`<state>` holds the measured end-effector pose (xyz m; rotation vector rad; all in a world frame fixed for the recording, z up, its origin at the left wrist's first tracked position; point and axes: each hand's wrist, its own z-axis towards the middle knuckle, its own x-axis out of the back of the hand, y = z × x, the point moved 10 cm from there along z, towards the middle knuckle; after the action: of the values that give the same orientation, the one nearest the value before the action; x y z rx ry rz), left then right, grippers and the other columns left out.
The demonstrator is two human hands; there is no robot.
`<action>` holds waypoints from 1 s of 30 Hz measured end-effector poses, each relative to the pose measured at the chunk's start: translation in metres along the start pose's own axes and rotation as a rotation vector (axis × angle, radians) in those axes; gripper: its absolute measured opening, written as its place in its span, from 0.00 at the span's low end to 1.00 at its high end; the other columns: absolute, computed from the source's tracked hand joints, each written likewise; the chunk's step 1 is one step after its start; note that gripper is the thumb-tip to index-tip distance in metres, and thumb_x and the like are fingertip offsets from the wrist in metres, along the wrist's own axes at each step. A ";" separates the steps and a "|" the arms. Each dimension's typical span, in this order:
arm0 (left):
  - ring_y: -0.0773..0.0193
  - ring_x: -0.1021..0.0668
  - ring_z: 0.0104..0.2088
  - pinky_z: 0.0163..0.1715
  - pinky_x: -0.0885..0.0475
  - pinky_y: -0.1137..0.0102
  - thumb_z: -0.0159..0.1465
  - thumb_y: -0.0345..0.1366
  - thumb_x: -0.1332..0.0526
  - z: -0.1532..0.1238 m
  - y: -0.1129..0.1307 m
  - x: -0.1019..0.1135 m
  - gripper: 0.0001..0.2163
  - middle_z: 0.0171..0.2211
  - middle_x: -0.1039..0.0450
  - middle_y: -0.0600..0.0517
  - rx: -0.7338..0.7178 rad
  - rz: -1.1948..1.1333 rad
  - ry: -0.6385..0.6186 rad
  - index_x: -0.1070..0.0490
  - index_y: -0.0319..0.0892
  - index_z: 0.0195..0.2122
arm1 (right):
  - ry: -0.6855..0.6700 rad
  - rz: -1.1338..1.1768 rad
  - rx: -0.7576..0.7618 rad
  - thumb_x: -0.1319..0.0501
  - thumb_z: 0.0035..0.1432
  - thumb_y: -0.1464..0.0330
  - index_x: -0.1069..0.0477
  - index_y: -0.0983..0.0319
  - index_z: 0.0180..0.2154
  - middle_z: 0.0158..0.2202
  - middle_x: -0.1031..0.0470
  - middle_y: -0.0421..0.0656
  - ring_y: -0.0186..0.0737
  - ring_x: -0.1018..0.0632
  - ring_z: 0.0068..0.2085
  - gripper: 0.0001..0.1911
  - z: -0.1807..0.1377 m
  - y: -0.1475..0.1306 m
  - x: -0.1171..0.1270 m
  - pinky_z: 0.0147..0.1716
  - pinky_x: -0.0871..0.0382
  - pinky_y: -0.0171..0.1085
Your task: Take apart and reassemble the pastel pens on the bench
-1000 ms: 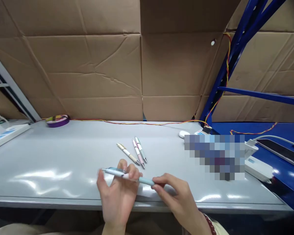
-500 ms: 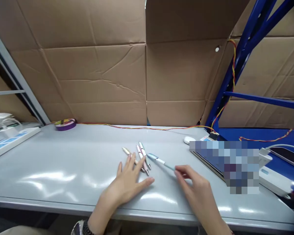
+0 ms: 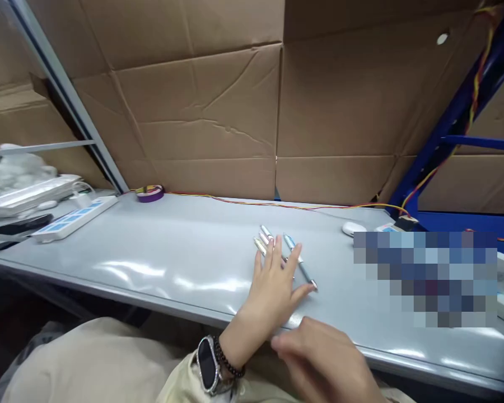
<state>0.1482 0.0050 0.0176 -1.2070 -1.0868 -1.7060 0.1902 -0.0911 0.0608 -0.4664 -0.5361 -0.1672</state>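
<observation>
My left hand lies flat with its fingers spread over a small group of pens on the grey table. Under and beyond its fingertips are a gold-topped pen and other pale pens, partly covered. A blue-topped pen lies slanted to the right of these, its metal tip by my left thumb. My right hand is at the table's front edge, below my left hand and away from the pens. It is blurred, with fingers curled together; anything inside them is hidden.
A purple tape roll sits at the back left, near a white power strip. A red-yellow wire runs along the back before a cardboard wall. At right are a white mouse and a pixelated area.
My right hand has let go of the blue-topped pen's tip end and drawn back toward the table edge. The blue-topped pen now points more toward me. The view has swung left.
</observation>
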 end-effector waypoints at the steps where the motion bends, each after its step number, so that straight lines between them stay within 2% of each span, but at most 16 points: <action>1: 0.46 0.57 0.63 0.57 0.51 0.46 0.63 0.49 0.47 0.003 0.001 0.006 0.32 0.65 0.64 0.38 -0.005 0.005 0.024 0.57 0.45 0.64 | -0.071 0.026 0.050 0.47 0.56 0.78 0.33 0.60 0.37 0.24 0.27 0.37 0.32 0.29 0.23 0.10 -0.001 -0.011 -0.015 0.23 0.37 0.31; 3: 0.46 0.57 0.63 0.57 0.51 0.47 0.62 0.47 0.45 0.009 0.001 0.017 0.31 0.65 0.63 0.37 0.003 0.017 0.057 0.55 0.45 0.63 | -0.214 0.025 0.066 0.49 0.58 0.76 0.32 0.60 0.33 0.22 0.27 0.37 0.32 0.30 0.21 0.09 -0.006 -0.019 -0.044 0.21 0.39 0.31; 6: 0.45 0.56 0.63 0.57 0.50 0.47 0.62 0.45 0.44 0.015 0.000 0.029 0.29 0.64 0.61 0.37 0.012 0.021 0.080 0.51 0.44 0.62 | -0.350 0.019 0.035 0.50 0.63 0.68 0.32 0.61 0.31 0.25 0.25 0.40 0.34 0.27 0.26 0.11 -0.012 -0.016 -0.075 0.25 0.37 0.31; 9: 0.45 0.55 0.63 0.57 0.48 0.47 0.63 0.44 0.44 0.018 -0.004 0.035 0.26 0.64 0.61 0.36 0.020 0.017 0.086 0.48 0.43 0.60 | -0.385 0.081 0.057 0.55 0.64 0.54 0.32 0.62 0.31 0.25 0.26 0.40 0.33 0.27 0.26 0.22 -0.014 -0.019 -0.087 0.25 0.37 0.30; 11: 0.45 0.54 0.63 0.56 0.47 0.48 0.63 0.43 0.44 0.020 -0.005 0.037 0.24 0.64 0.61 0.36 0.017 0.023 0.115 0.45 0.42 0.59 | -0.391 0.098 0.061 0.61 0.64 0.52 0.33 0.61 0.28 0.23 0.28 0.38 0.32 0.28 0.24 0.27 -0.014 -0.023 -0.088 0.23 0.39 0.29; 13: 0.45 0.53 0.63 0.56 0.46 0.48 0.63 0.43 0.44 0.020 -0.003 0.039 0.22 0.64 0.59 0.36 0.002 0.044 0.179 0.42 0.42 0.56 | -0.342 0.072 0.084 0.63 0.67 0.57 0.35 0.61 0.24 0.19 0.30 0.37 0.30 0.31 0.21 0.28 -0.009 -0.031 -0.083 0.21 0.42 0.29; 15: 0.47 0.52 0.63 0.56 0.46 0.49 0.63 0.41 0.44 0.019 0.004 0.039 0.19 0.64 0.58 0.36 -0.008 0.096 0.269 0.40 0.42 0.54 | -0.222 -0.014 0.091 0.59 0.67 0.63 0.34 0.61 0.24 0.17 0.33 0.36 0.29 0.34 0.18 0.24 0.001 -0.038 -0.070 0.18 0.46 0.31; 18: 0.49 0.52 0.63 0.57 0.48 0.48 0.63 0.36 0.45 0.015 0.029 0.028 0.17 0.64 0.57 0.36 -0.075 0.203 0.373 0.39 0.39 0.53 | -0.080 -0.173 0.023 0.53 0.63 0.70 0.33 0.61 0.24 0.15 0.34 0.36 0.31 0.35 0.17 0.18 0.018 -0.039 -0.053 0.17 0.50 0.34; 21: 0.51 0.49 0.63 0.56 0.45 0.50 0.65 0.32 0.52 0.010 0.060 0.009 0.15 0.64 0.56 0.38 -0.215 0.257 0.364 0.38 0.38 0.52 | -0.108 -0.293 -0.082 0.52 0.60 0.72 0.35 0.61 0.21 0.17 0.33 0.38 0.34 0.33 0.19 0.17 0.030 -0.027 -0.049 0.18 0.50 0.35; 23: 0.54 0.48 0.63 0.57 0.44 0.52 0.66 0.29 0.55 0.008 0.067 0.004 0.15 0.64 0.55 0.41 -0.272 0.249 0.336 0.37 0.40 0.51 | -0.147 -0.325 -0.147 0.51 0.60 0.72 0.36 0.61 0.21 0.17 0.32 0.39 0.35 0.32 0.20 0.16 0.030 -0.013 -0.043 0.19 0.49 0.34; 25: 0.56 0.48 0.63 0.58 0.45 0.55 0.65 0.28 0.55 0.007 0.061 0.008 0.16 0.64 0.54 0.44 -0.289 0.202 0.310 0.35 0.43 0.50 | -0.147 -0.308 -0.207 0.51 0.61 0.72 0.35 0.61 0.23 0.19 0.32 0.38 0.35 0.31 0.21 0.14 0.024 0.004 -0.030 0.20 0.47 0.33; 27: 0.55 0.47 0.62 0.59 0.47 0.56 0.63 0.29 0.52 0.005 0.045 0.017 0.16 0.64 0.53 0.46 -0.244 0.118 0.275 0.34 0.45 0.51 | -0.073 -0.281 -0.251 0.51 0.62 0.71 0.34 0.60 0.27 0.21 0.30 0.39 0.34 0.30 0.22 0.13 0.013 0.020 -0.009 0.22 0.44 0.32; 28: 0.53 0.45 0.62 0.58 0.46 0.55 0.62 0.30 0.49 0.003 0.033 0.022 0.15 0.63 0.50 0.47 -0.178 0.050 0.275 0.32 0.46 0.49 | -0.002 -0.297 -0.276 0.50 0.63 0.70 0.34 0.60 0.28 0.22 0.30 0.39 0.34 0.30 0.22 0.12 0.006 0.027 0.004 0.23 0.43 0.32; 30: 0.52 0.43 0.61 0.57 0.42 0.56 0.62 0.33 0.48 -0.005 0.010 0.023 0.15 0.62 0.48 0.51 0.012 -0.101 0.252 0.30 0.50 0.49 | 0.026 -0.269 -0.291 0.49 0.62 0.71 0.34 0.60 0.32 0.24 0.29 0.39 0.33 0.30 0.24 0.08 -0.006 0.036 0.016 0.24 0.41 0.31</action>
<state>0.1500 -0.0058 0.0404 -0.9122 -1.0164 -1.8680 0.2166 -0.0620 0.0513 -0.6732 -0.5500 -0.5137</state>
